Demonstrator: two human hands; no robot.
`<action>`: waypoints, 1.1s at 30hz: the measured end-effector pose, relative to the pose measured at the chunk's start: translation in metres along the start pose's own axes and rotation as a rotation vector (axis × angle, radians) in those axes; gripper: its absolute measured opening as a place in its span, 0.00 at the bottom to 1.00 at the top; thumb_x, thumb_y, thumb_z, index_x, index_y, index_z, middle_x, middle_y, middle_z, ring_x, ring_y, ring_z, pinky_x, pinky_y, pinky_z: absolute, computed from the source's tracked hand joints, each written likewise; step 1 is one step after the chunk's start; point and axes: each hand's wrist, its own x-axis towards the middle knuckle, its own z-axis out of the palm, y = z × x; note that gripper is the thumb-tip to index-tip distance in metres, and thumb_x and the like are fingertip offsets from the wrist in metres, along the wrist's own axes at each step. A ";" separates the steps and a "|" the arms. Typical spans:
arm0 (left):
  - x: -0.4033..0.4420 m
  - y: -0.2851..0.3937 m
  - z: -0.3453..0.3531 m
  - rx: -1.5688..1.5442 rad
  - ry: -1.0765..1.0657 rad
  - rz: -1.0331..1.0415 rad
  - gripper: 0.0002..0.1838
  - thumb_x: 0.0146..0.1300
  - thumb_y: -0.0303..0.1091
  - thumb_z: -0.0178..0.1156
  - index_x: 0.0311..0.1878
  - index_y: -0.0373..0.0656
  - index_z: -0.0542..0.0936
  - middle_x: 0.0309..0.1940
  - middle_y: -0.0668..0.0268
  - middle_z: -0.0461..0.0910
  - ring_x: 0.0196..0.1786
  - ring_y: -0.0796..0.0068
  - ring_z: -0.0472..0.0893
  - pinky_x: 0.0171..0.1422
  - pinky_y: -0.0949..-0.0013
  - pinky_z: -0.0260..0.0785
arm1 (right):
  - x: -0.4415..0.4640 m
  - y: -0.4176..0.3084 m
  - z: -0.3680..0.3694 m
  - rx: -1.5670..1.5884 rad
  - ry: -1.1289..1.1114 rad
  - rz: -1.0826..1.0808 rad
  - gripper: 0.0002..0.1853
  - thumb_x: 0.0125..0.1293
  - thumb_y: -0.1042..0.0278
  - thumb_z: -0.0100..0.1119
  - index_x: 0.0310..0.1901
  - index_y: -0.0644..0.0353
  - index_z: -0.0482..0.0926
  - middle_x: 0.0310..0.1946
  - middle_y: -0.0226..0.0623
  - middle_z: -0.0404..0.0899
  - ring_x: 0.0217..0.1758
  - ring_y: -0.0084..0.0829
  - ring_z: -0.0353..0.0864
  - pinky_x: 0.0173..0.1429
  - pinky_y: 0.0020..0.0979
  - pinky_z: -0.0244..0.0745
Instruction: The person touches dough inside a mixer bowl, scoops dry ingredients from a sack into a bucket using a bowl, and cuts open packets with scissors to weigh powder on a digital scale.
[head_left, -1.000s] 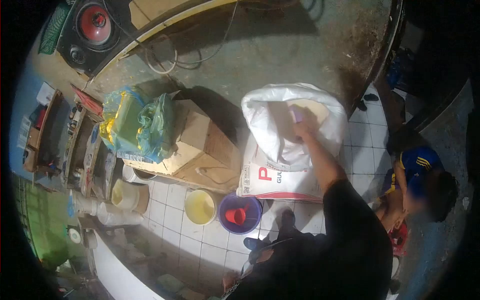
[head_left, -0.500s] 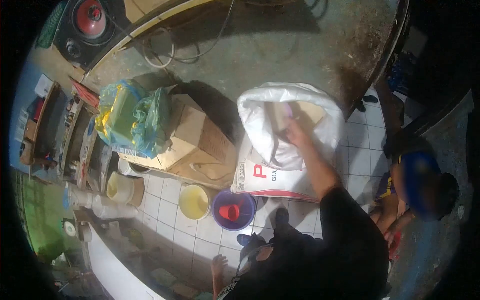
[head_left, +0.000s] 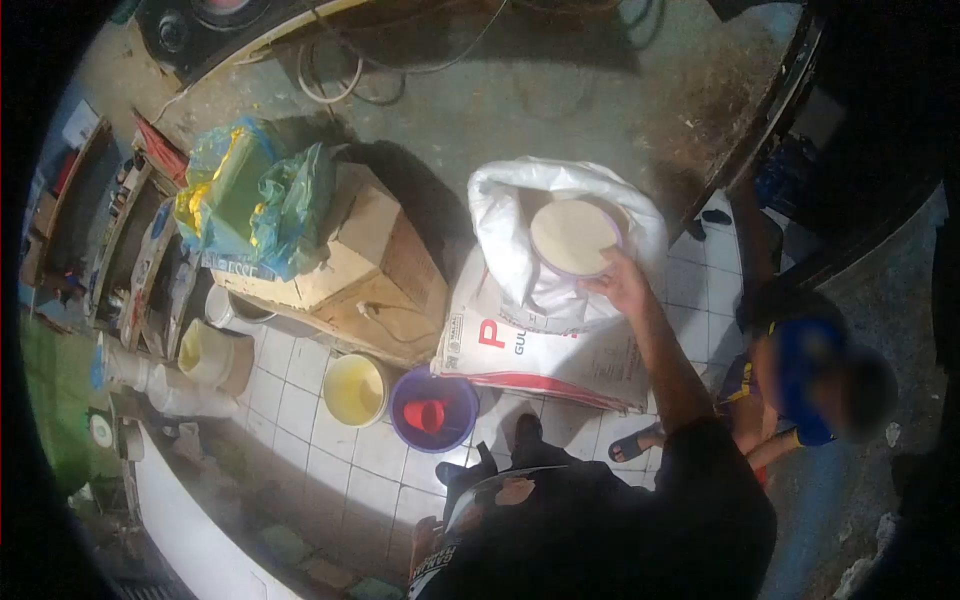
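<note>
At nine o'clock, wooden shelves (head_left: 75, 190) are noted, loaded with assorted small items. At ten o'clock, a green-blue plastic bag (head_left: 295, 200) is found on top of a cardboard carton (head_left: 345, 285). At eight o'clock, a white bucket (head_left: 352, 425) with a yellowish interior is stood on the tiled floor (head_left: 330, 440); its contents cannot be identified. Just beside it, near seven o'clock, a purple basin (head_left: 462, 407) is seen, with a red scoop (head_left: 424, 415) lying inside.

Between six and seven o'clock, the left hand (head_left: 425, 532) is partly seen in shadow, near the dark clothing; whether its fingers are closed cannot be told, and nothing is made out in it. The hands are well apart.

At two o'clock, a white sack (head_left: 495, 215) is found open, its mouth rolled back, above a printed sack (head_left: 595, 375). A round container (head_left: 570, 274) with a purple rim is held at the sack's mouth, gripped at its lower-right edge by the right hand (head_left: 622, 285). Filling of the container is judged complete: the pale contents (head_left: 572, 235) are spread nearly level with the rim. The container is not clear of the sack, and no pouring-out is observed. The quantity left in the sack cannot be determined.

Near four o'clock, another person (head_left: 800, 370) in blue is noted, low down.
</note>
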 end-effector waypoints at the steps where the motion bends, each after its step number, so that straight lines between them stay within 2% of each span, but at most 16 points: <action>1: -0.002 0.010 -0.001 -0.048 0.034 -0.159 0.18 0.69 0.38 0.53 0.58 0.39 0.71 0.48 0.50 0.79 0.45 0.54 0.81 0.45 0.52 0.76 | -0.011 0.003 0.002 0.008 -0.032 -0.008 0.29 0.63 0.61 0.56 0.64 0.62 0.62 0.59 0.51 0.68 0.63 0.51 0.70 0.63 0.59 0.71; 3: -0.005 0.030 -0.002 -0.164 0.132 -0.474 0.18 0.70 0.39 0.52 0.58 0.39 0.71 0.49 0.51 0.79 0.46 0.56 0.81 0.45 0.54 0.76 | -0.032 0.008 0.012 -0.009 -0.056 -0.029 0.30 0.63 0.61 0.55 0.65 0.63 0.61 0.59 0.50 0.68 0.64 0.51 0.70 0.64 0.60 0.70; 4: 0.003 0.013 -0.013 -0.121 0.069 -0.214 0.19 0.67 0.39 0.57 0.56 0.39 0.73 0.46 0.54 0.81 0.46 0.58 0.82 0.47 0.56 0.76 | -0.042 0.013 0.021 -0.025 -0.086 -0.055 0.31 0.63 0.61 0.55 0.66 0.64 0.61 0.59 0.50 0.68 0.64 0.51 0.70 0.65 0.60 0.69; 6: 0.008 -0.006 -0.024 -0.271 0.101 -0.217 0.19 0.66 0.39 0.58 0.56 0.40 0.74 0.45 0.56 0.82 0.44 0.62 0.83 0.46 0.59 0.76 | -0.069 0.023 0.048 -0.026 -0.098 -0.040 0.30 0.63 0.62 0.54 0.65 0.65 0.62 0.59 0.49 0.68 0.64 0.49 0.70 0.65 0.59 0.69; 7: 0.019 -0.004 -0.028 -0.467 0.195 -0.476 0.19 0.69 0.39 0.55 0.59 0.41 0.72 0.46 0.55 0.81 0.43 0.63 0.82 0.44 0.61 0.76 | -0.080 0.030 0.061 -0.021 -0.108 -0.040 0.29 0.64 0.63 0.54 0.64 0.65 0.62 0.59 0.49 0.68 0.64 0.48 0.71 0.65 0.58 0.69; 13: 0.003 0.020 -0.063 -0.469 0.309 -0.326 0.19 0.67 0.38 0.56 0.58 0.41 0.73 0.45 0.57 0.82 0.41 0.67 0.83 0.43 0.64 0.75 | -0.102 0.134 0.119 -0.114 -0.214 0.058 0.27 0.64 0.65 0.53 0.63 0.67 0.64 0.61 0.49 0.68 0.64 0.46 0.71 0.65 0.55 0.71; 15: -0.013 0.008 -0.082 -0.558 0.288 -0.329 0.19 0.68 0.40 0.57 0.58 0.41 0.73 0.44 0.58 0.82 0.40 0.68 0.82 0.43 0.65 0.74 | -0.106 0.185 0.152 -0.089 -0.261 0.150 0.28 0.63 0.65 0.53 0.64 0.67 0.63 0.61 0.48 0.68 0.64 0.47 0.71 0.64 0.54 0.71; 17: -0.039 -0.009 -0.094 -0.574 0.358 -0.345 0.20 0.68 0.41 0.57 0.57 0.40 0.74 0.43 0.59 0.82 0.40 0.68 0.82 0.42 0.65 0.74 | -0.100 0.244 0.176 0.003 -0.277 0.309 0.30 0.63 0.64 0.54 0.65 0.66 0.62 0.61 0.47 0.68 0.64 0.47 0.72 0.63 0.54 0.72; 18: -0.055 -0.024 -0.101 -0.593 0.377 -0.401 0.20 0.68 0.41 0.57 0.57 0.39 0.74 0.43 0.58 0.82 0.40 0.68 0.82 0.42 0.65 0.74 | -0.080 0.286 0.167 0.024 -0.280 0.405 0.33 0.61 0.63 0.57 0.67 0.60 0.60 0.63 0.46 0.66 0.63 0.48 0.72 0.62 0.55 0.72; 19: -0.063 -0.037 -0.108 -0.614 0.395 -0.453 0.20 0.68 0.41 0.57 0.56 0.38 0.75 0.43 0.58 0.82 0.39 0.68 0.82 0.42 0.66 0.74 | -0.068 0.312 0.182 -0.001 -0.298 0.420 0.33 0.61 0.63 0.57 0.67 0.60 0.60 0.63 0.46 0.66 0.63 0.48 0.72 0.62 0.55 0.72; 21: -0.093 -0.048 -0.123 -0.559 0.428 -0.544 0.19 0.68 0.39 0.57 0.56 0.38 0.75 0.43 0.58 0.82 0.39 0.68 0.82 0.42 0.65 0.74 | -0.060 0.363 0.219 -0.287 -0.189 0.491 0.37 0.61 0.59 0.60 0.69 0.60 0.57 0.65 0.47 0.65 0.65 0.51 0.69 0.65 0.55 0.69; 23: -0.120 -0.066 -0.139 -0.613 0.504 -0.645 0.19 0.68 0.39 0.56 0.57 0.38 0.75 0.43 0.59 0.82 0.40 0.67 0.83 0.43 0.65 0.75 | -0.048 0.407 0.264 -0.422 -0.199 0.477 0.39 0.59 0.59 0.61 0.70 0.57 0.57 0.66 0.46 0.64 0.65 0.51 0.69 0.64 0.55 0.69; 25: -0.148 -0.062 -0.151 -0.588 0.555 -0.654 0.19 0.68 0.38 0.55 0.57 0.37 0.75 0.43 0.59 0.82 0.41 0.66 0.83 0.43 0.64 0.75 | -0.035 0.451 0.310 -0.552 -0.207 0.464 0.41 0.58 0.58 0.63 0.71 0.54 0.56 0.67 0.45 0.63 0.64 0.51 0.69 0.63 0.55 0.70; 27: -0.168 -0.074 -0.162 -0.552 0.603 -0.664 0.19 0.69 0.38 0.55 0.57 0.37 0.75 0.43 0.59 0.83 0.42 0.66 0.83 0.44 0.64 0.75 | -0.021 0.499 0.352 -0.835 -0.043 0.320 0.43 0.52 0.58 0.67 0.71 0.50 0.58 0.66 0.42 0.64 0.64 0.49 0.69 0.64 0.50 0.69; 30: -0.191 -0.101 -0.168 -0.736 0.684 -0.735 0.20 0.69 0.38 0.54 0.58 0.36 0.74 0.44 0.58 0.83 0.43 0.64 0.83 0.46 0.62 0.75 | 0.079 0.618 0.313 -1.433 -0.212 -0.229 0.49 0.48 0.56 0.68 0.73 0.41 0.55 0.67 0.47 0.60 0.66 0.56 0.66 0.63 0.49 0.71; 33: -0.196 -0.104 -0.175 -0.788 0.698 -0.741 0.22 0.69 0.42 0.56 0.58 0.36 0.73 0.48 0.55 0.81 0.47 0.63 0.82 0.47 0.60 0.76 | 0.036 0.597 0.401 -1.661 -0.148 -0.186 0.48 0.45 0.58 0.69 0.72 0.36 0.57 0.65 0.54 0.61 0.66 0.58 0.64 0.65 0.47 0.69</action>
